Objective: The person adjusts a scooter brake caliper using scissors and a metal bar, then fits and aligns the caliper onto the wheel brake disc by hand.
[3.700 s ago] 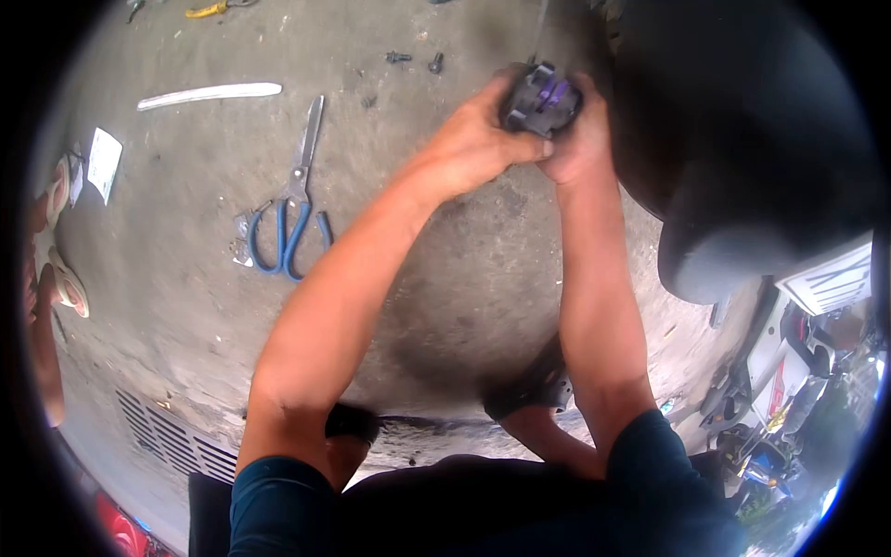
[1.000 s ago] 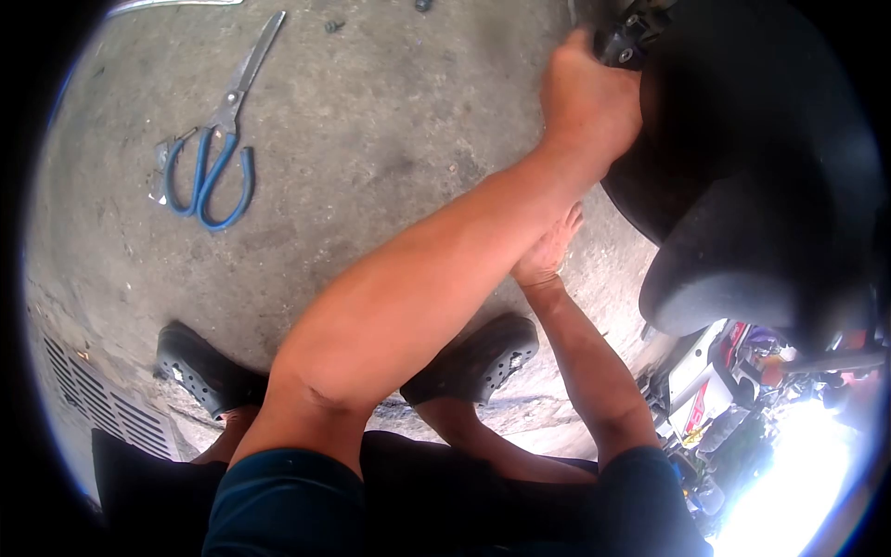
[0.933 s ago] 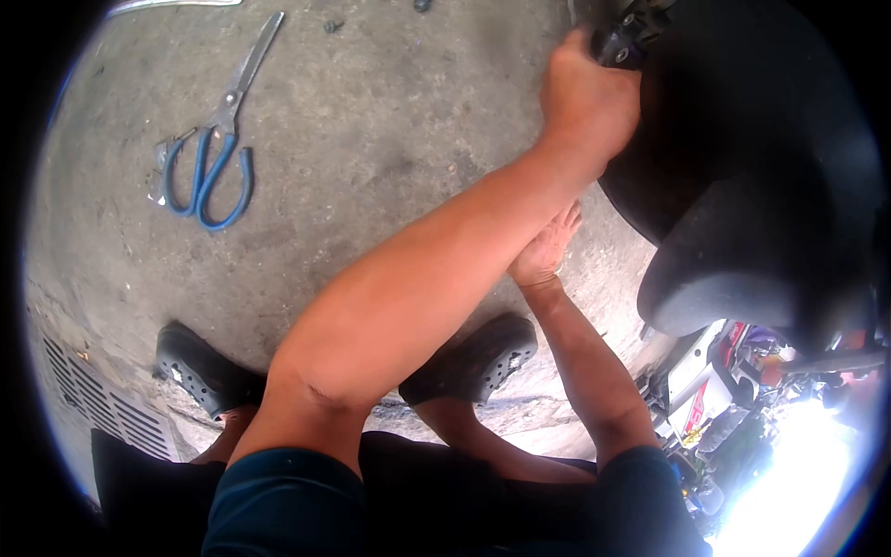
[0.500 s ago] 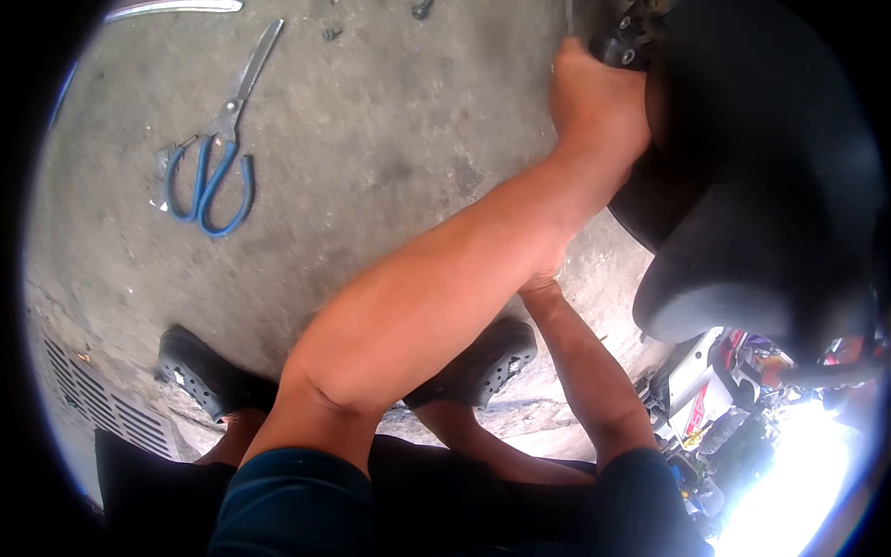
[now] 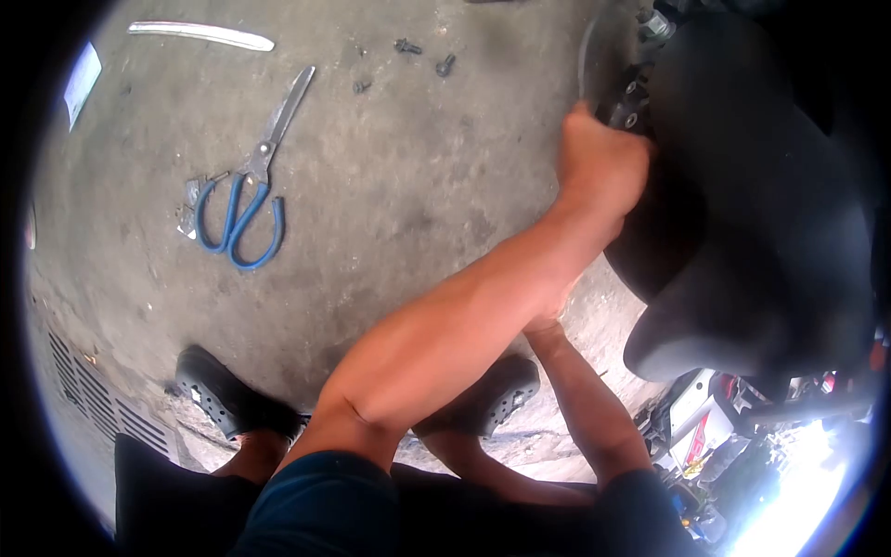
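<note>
My left hand (image 5: 603,162) reaches to the upper right, its fingers hidden behind its back, beside a black part with round bolts (image 5: 632,104) under a large dark body (image 5: 752,204). My left forearm crosses over my right wrist. Only a sliver of my right hand (image 5: 557,306) shows below that forearm, and its fingers are hidden. A thin cable (image 5: 583,60) rises above my left hand. What either hand holds cannot be made out.
Blue-handled scissors (image 5: 266,148) lie on the concrete floor (image 5: 390,186) at the left. Dark bolts (image 5: 445,65) and a white strip (image 5: 201,34) lie farther up. Black clogs (image 5: 218,390) are on my feet near a floor grate (image 5: 93,395). A white vehicle part (image 5: 696,418) stands lower right.
The black-and-purple part seen earlier between both hands no longer shows there. My left hand has moved right to the dark body, and my right hand has dropped behind my left forearm. The view has shifted.
</note>
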{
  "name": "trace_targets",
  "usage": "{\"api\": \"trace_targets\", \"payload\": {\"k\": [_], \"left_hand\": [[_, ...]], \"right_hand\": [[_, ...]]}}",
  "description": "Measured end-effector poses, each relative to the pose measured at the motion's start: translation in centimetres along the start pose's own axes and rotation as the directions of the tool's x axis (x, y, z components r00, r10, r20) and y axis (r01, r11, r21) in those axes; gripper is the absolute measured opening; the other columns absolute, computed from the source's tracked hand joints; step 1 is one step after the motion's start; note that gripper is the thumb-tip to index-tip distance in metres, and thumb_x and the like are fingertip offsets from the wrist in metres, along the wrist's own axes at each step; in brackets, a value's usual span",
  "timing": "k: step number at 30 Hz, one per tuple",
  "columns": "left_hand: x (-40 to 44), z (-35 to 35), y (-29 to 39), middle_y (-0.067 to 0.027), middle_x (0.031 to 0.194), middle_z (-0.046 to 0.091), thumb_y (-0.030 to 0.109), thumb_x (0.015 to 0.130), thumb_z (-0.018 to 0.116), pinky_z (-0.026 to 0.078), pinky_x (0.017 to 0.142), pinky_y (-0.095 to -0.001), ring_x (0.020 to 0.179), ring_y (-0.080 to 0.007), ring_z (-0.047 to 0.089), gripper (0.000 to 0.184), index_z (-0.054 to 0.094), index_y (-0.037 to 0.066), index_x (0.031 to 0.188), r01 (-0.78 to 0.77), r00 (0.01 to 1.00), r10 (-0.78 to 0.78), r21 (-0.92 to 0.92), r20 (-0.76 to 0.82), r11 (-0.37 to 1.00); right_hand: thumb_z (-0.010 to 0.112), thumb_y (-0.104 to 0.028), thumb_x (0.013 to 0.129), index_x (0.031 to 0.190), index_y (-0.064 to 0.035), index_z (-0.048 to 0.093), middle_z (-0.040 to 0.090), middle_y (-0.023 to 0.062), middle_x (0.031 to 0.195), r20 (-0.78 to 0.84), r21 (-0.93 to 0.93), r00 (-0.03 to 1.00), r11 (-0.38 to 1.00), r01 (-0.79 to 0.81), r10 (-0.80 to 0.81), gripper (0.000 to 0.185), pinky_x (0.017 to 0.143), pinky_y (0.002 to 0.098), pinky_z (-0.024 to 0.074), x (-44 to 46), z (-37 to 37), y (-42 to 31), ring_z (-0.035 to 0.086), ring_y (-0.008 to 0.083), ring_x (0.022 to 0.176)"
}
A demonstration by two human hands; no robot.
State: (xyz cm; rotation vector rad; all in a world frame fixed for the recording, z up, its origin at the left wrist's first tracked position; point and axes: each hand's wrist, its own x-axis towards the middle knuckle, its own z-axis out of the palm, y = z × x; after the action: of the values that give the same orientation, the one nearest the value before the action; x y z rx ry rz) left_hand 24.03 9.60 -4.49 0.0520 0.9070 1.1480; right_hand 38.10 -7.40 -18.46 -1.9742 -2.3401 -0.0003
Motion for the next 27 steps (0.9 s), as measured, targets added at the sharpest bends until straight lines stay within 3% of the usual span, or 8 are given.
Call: {"api": "trace_targets", "payload": {"k": [2, 5, 7, 11, 14, 20, 23, 27], "left_hand": [[-0.2, 0.2, -0.4, -0.0195, 0.094, 0.067, -0.004, 0.073, 0.065, 0.051, 0.079, -0.0384, 0.088, -0.0306, 0.067, 0.041, 0.056, -0.006, 0.113, -0.003, 1.000, 0.002, -0.081, -0.013, 0.997], [0.2, 0.6, -1.7, -0.0193, 0.094, 0.067, -0.004, 0.073, 0.066, 0.051, 0.077, -0.0390, 0.087, -0.0295, 0.067, 0.041, 0.054, -0.006, 0.112, -0.196, 0.977, 0.193, -0.029, -0.089, 0.980], [0.1, 0.3, -1.4, -0.0193, 0.094, 0.067, -0.004, 0.072, 0.067, 0.051, 0.077, -0.0391, 0.085, -0.0299, 0.067, 0.041, 0.054, -0.006, 0.111, -0.189, 0.978, 0.190, 0.018, -0.081, 0.982], [-0.3, -0.2, -0.3, -0.0196, 0.092, 0.066, -0.004, 0.071, 0.070, 0.051, 0.076, -0.0387, 0.084, -0.0284, 0.066, 0.042, 0.053, -0.008, 0.109, -0.162, 0.983, 0.172, 0.146, -0.063, 0.976], [-0.3, -0.8, 0.7, -0.0183, 0.088, 0.065, -0.003, 0.071, 0.072, 0.052, 0.073, -0.0383, 0.080, -0.0266, 0.065, 0.042, 0.053, -0.009, 0.108, -0.020, 1.000, 0.021, 0.060, -0.021, 0.998], [0.0, -1.5, 0.5, -0.0135, 0.088, 0.065, -0.003, 0.071, 0.074, 0.051, 0.066, -0.0316, 0.074, -0.0210, 0.063, 0.043, 0.054, -0.008, 0.109, 0.012, 0.997, 0.001, -0.151, 0.083, 0.989], [-0.2, -1.9, 0.5, -0.0115, 0.090, 0.065, -0.003, 0.070, 0.075, 0.049, 0.065, -0.0279, 0.076, -0.0184, 0.062, 0.046, 0.054, -0.006, 0.112, 0.035, 0.993, -0.019, -0.135, 0.117, 0.990], [0.6, -1.5, -1.4, -0.0105, 0.094, 0.065, -0.003, 0.070, 0.073, 0.049, 0.073, -0.0290, 0.082, -0.0187, 0.061, 0.055, 0.052, -0.004, 0.121, -0.016, 0.994, 0.037, -0.213, 0.098, 0.977]], "right_hand": [[0.072, -0.044, 0.072, 0.140, 0.0009, 0.041, 0.038, 0.0266, 0.136, 0.016, -0.005, 1.000, 1.000, -0.022, 0.023, 0.087, 0.103, 0.0556, 0.0273, -0.3, 0.1, 0.2, 0.034, 0.0470, 0.125], [0.072, -0.042, 0.072, 0.140, 0.0011, 0.041, 0.037, 0.0273, 0.137, 0.105, -0.019, 0.992, 0.998, -0.064, 0.066, 0.087, 0.104, 0.0560, 0.0269, -0.2, 0.4, 0.4, 0.034, 0.0472, 0.125], [0.072, -0.041, 0.071, 0.140, 0.0013, 0.041, 0.036, 0.0279, 0.137, 0.186, -0.065, 0.977, 0.994, -0.091, 0.102, 0.087, 0.104, 0.0561, 0.0265, 0.0, -0.1, 0.0, 0.034, 0.0473, 0.125], [0.073, -0.040, 0.070, 0.141, 0.0019, 0.039, 0.035, 0.0279, 0.137, 0.084, -0.043, 0.996, 0.999, -0.014, 0.017, 0.089, 0.105, 0.0573, 0.0253, 0.0, 0.1, 0.2, 0.032, 0.0485, 0.126], [0.074, -0.040, 0.069, 0.141, 0.0024, 0.038, 0.034, 0.0280, 0.137, 0.065, -0.046, 0.998, 0.999, 0.007, -0.004, 0.090, 0.105, 0.0583, 0.0243, -1.0, 0.3, 0.6, 0.031, 0.0495, 0.126], [0.075, -0.037, 0.067, 0.141, 0.0028, 0.036, 0.034, 0.0287, 0.137, 0.104, -0.038, 0.994, 0.999, -0.014, 0.018, 0.093, 0.105, 0.0584, 0.0237, -1.2, 1.4, 1.5, 0.031, 0.0499, 0.126], [0.076, -0.037, 0.066, 0.141, 0.0026, 0.036, 0.034, 0.0288, 0.137, 0.074, -0.079, 0.997, 0.997, 0.018, -0.012, 0.093, 0.104, 0.0582, 0.0241, -1.3, 1.1, 1.5, 0.031, 0.0495, 0.125], [0.077, -0.037, 0.065, 0.141, 0.0013, 0.037, 0.034, 0.0284, 0.136, 0.076, -0.091, 0.997, 0.995, 0.028, -0.021, 0.094, 0.104, 0.0584, 0.0241, -2.0, 1.7, 2.1, 0.031, 0.0491, 0.125]]}}
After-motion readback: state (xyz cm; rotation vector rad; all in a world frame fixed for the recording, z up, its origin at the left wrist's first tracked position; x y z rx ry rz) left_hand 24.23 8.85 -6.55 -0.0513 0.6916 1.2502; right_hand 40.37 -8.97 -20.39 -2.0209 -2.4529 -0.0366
